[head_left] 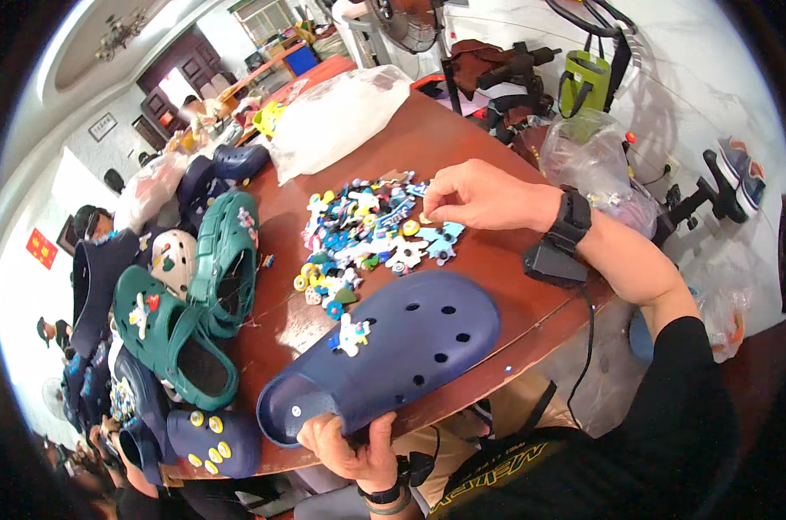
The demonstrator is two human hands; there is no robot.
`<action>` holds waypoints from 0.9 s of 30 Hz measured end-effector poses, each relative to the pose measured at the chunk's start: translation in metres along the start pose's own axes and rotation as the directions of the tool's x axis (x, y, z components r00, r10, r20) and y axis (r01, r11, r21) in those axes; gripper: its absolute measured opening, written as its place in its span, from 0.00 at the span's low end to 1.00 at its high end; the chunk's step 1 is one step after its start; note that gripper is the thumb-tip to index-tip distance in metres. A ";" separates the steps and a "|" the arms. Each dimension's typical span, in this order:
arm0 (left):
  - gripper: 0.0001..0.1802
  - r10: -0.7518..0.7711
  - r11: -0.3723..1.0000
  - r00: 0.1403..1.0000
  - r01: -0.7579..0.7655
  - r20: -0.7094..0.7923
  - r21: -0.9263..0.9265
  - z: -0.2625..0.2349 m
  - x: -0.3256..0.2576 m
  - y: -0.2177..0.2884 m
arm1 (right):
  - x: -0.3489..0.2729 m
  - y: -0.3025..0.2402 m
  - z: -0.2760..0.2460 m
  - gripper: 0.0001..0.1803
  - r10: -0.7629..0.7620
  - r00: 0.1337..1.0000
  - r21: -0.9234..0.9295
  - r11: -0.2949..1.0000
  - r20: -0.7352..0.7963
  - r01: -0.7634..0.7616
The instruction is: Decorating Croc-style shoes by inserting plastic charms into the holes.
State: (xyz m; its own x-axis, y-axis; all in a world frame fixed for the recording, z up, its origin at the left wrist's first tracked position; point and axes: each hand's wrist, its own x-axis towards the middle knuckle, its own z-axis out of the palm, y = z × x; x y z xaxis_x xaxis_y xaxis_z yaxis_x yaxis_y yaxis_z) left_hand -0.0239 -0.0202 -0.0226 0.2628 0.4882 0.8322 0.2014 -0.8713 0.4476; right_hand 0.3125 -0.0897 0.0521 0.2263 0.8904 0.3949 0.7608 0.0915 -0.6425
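Note:
A navy clog (428,334) with round holes lies on the reddish-brown table's near edge, its toe to the right. One white, blue and yellow charm (350,334) sits on its upper. My left hand (345,451) grips the clog at its heel end, thumb and fingers closed on the rim. Over the right side of a heap of colourful shoe charms (367,230) hovers my right hand (480,198), fingertips pinched together. Anything between those fingertips is too small to make out. Light-blue charms (442,241) lie just below it.
Green clogs (224,260) with charms stand left of the heap. A navy clog with yellow charms (213,444) is at the near left corner. A white plastic bag (341,117) covers the table's far part. A black box (553,264) hangs by my right wrist. Other people sit along the left.

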 end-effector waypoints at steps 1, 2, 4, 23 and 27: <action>0.28 -0.009 1.000 1.000 0.009 -0.028 0.027 0.001 -0.002 -0.002 | -0.001 0.003 -0.001 0.08 -0.008 0.999 -0.030 1.000 0.038 0.009; 0.28 0.000 1.000 1.000 0.001 -0.022 0.022 0.001 -0.001 -0.002 | -0.002 0.005 -0.001 0.08 -0.015 0.997 -0.059 0.998 0.077 0.019; 0.28 -0.092 0.996 0.996 0.092 -0.023 0.019 0.002 -0.001 -0.002 | -0.003 0.007 0.000 0.08 -0.069 0.994 -0.055 0.996 0.086 0.074; 0.35 -0.198 0.970 0.978 0.206 -0.071 0.126 -0.001 -0.013 -0.017 | 0.006 0.021 0.018 0.06 0.016 0.997 -0.271 0.963 0.073 0.004; 0.35 -0.205 0.975 0.976 0.210 -0.068 0.075 0.003 -0.013 -0.016 | 0.017 0.036 0.031 0.06 -0.177 0.982 -0.395 0.909 -0.069 0.136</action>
State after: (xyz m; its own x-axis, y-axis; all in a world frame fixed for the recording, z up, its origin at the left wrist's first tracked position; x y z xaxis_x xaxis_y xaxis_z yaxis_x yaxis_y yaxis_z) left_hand -0.0276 -0.0122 -0.0411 0.1512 0.6521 0.7429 0.3228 -0.7430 0.5864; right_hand 0.3251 -0.0580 0.0153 0.1293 0.8274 0.5465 0.9623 0.0284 -0.2707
